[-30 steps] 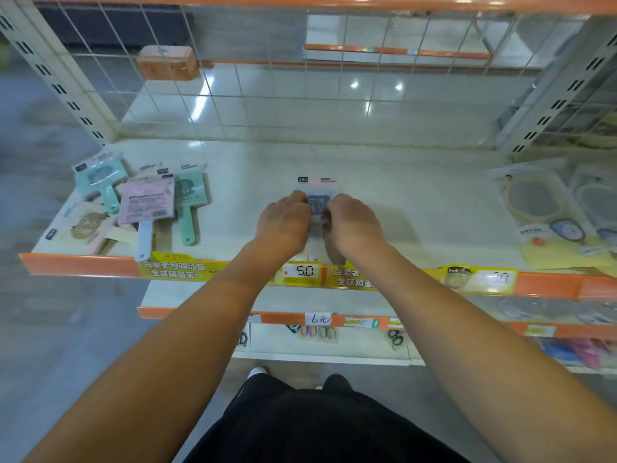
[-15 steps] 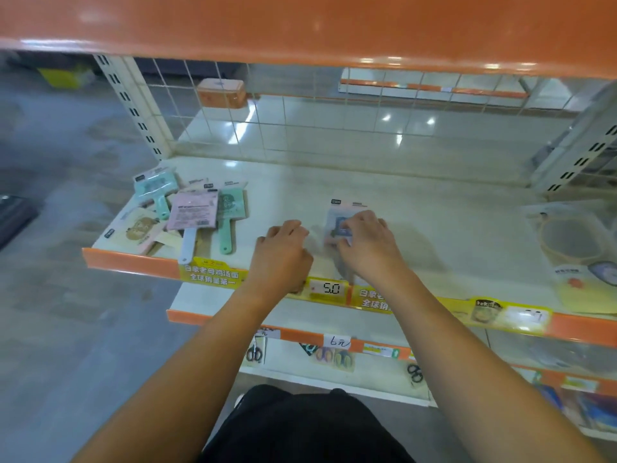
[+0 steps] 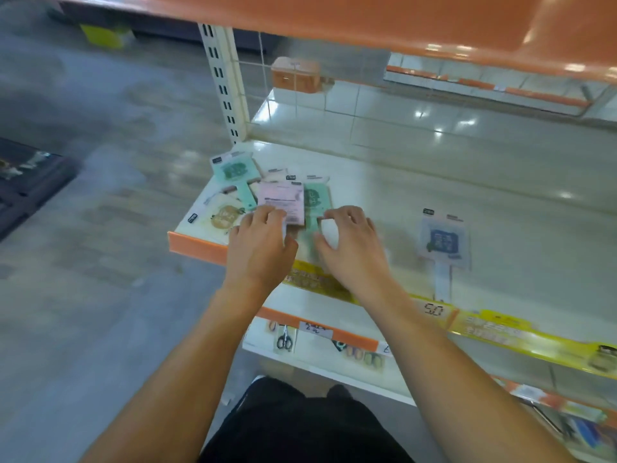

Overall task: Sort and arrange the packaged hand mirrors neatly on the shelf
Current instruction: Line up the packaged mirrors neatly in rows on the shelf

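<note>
Grey shop flooring stretches away to your left, and straight ahead stands a cream metal shelf (image 3: 384, 182) with an orange front edge, a wire grid back and another orange shelf overhead. At the shelf's left end lies a loose, overlapping pile of packaged hand mirrors (image 3: 267, 195): a mint-green one at the back, a cream one with a tan design at the front left corner, a pink package (image 3: 282, 202) on top showing its printed back, and another green mirror (image 3: 317, 198) just right of it.

Your left hand (image 3: 258, 248) reaches over the front edge, its fingertips touching the lower edge of the pink package; motion blur hides whether they pinch it. Your right hand (image 3: 350, 248) hovers beside it, fingers spread and curved like a claw over the green mirror's handle, grasping nothing.

Well apart to the right, a blue packaged hand mirror (image 3: 442, 242) lies alone, flat, handle pointing toward you. Below it, on the yellow strip along the front edge, a price tag (image 3: 433, 309) reads 5.0. Small scissors (image 3: 283, 339) hang below the shelf underneath.
</note>
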Available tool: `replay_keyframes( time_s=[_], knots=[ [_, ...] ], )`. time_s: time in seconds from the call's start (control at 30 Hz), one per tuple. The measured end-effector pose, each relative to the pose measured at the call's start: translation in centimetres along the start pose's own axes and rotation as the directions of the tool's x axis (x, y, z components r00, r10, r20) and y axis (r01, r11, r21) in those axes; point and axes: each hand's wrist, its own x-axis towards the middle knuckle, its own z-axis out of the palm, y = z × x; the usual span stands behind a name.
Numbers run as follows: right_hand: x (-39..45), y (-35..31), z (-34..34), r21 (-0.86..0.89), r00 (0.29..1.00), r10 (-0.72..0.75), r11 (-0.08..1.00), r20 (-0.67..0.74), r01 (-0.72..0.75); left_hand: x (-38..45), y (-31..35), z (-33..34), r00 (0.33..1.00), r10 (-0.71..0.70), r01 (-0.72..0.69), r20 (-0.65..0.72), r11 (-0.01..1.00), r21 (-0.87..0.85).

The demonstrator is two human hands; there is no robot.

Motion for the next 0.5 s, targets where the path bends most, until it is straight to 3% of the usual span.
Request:
replay_keyframes(
  time_s=[0.5],
  knots=[
    [4.4, -8.6, 7.4, -0.087, 0.99, 0.133, 0.987, -0.036, -0.136, 4.7, -10.7, -1.6, 0.992, 0.106, -0.104, 0.074, 0.994, -0.037]
  ],
)
